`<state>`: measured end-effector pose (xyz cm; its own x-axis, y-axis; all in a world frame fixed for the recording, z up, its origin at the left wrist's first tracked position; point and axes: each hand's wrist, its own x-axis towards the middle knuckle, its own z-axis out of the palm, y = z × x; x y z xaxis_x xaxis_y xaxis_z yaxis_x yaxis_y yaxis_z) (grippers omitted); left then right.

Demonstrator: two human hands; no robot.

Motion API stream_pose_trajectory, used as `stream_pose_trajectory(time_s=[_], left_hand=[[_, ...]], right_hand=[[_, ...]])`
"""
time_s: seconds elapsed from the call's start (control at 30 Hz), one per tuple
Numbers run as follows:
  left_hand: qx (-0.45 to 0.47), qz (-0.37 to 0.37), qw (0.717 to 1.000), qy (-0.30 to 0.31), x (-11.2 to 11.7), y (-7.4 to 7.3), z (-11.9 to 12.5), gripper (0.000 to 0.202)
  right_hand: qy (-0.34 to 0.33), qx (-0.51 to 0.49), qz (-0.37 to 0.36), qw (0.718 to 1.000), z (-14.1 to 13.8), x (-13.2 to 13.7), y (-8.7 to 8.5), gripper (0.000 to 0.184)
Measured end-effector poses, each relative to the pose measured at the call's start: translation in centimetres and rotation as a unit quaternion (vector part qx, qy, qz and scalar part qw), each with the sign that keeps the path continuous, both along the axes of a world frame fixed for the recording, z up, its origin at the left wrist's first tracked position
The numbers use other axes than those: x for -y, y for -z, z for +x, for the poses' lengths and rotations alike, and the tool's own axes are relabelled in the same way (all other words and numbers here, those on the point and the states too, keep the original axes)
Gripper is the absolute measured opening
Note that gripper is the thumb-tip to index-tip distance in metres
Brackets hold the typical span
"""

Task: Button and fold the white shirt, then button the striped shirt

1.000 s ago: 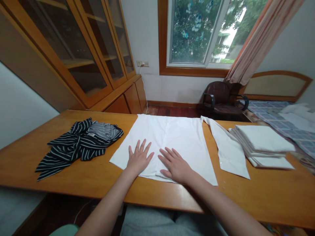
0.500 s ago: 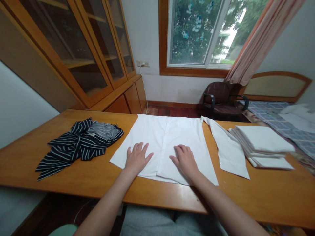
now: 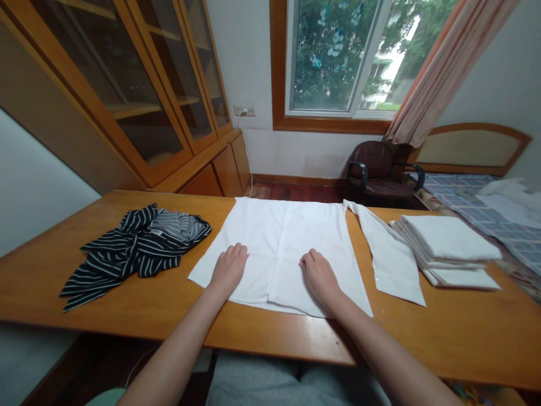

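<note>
A white button-front shirt (image 3: 257, 248) lies flat on the wooden table (image 3: 287, 341), its hem toward me. One sleeve (image 3: 391, 259) stretches out to the right. On the shirt's left half rests my left hand (image 3: 229, 266), fingers drawn together and curled down. My right hand (image 3: 319, 273) is on the right half, its fingers also curled in and closed. Both sets of fingertips are partly hidden, so whether any cloth is pinched in them does not show. The shirt looks smooth around both hands.
A crumpled black-and-white striped garment (image 3: 139, 242) lies at the left of the table. A stack of folded white cloth (image 3: 448, 242) sits at the right, close to the sleeve. Beyond are a glass-door cabinet (image 3: 169, 107), an armchair (image 3: 374, 166) and a bed (image 3: 465, 197).
My left hand's spread fingers have drawn together and curled. My right hand's fingers have closed too, thumb tucked in. The shirt still lies in the same place.
</note>
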<state>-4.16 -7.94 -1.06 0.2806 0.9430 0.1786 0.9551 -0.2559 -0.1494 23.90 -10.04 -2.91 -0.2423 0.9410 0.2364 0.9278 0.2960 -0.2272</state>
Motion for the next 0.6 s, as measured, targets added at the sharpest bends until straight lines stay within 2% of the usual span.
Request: stream_pose_trajectory(time_s=[0.2,0.4,0.6], left_hand=[[-0.001,0.026,0.999,0.018,-0.42,0.19,0.05,0.019],[0.013,0.007,0.998,0.066,-0.64,0.00,-0.47,0.020],[0.010,-0.004,0.998,0.068,0.06,0.14,-0.78,0.023]], right_hand=[[-0.009,0.013,0.018,1.000,0.09,-0.02,0.21,0.014],[-0.015,-0.009,0.014,1.000,0.48,-0.04,0.66,0.016],[-0.021,0.007,0.003,1.000,0.44,0.50,0.58,0.016]])
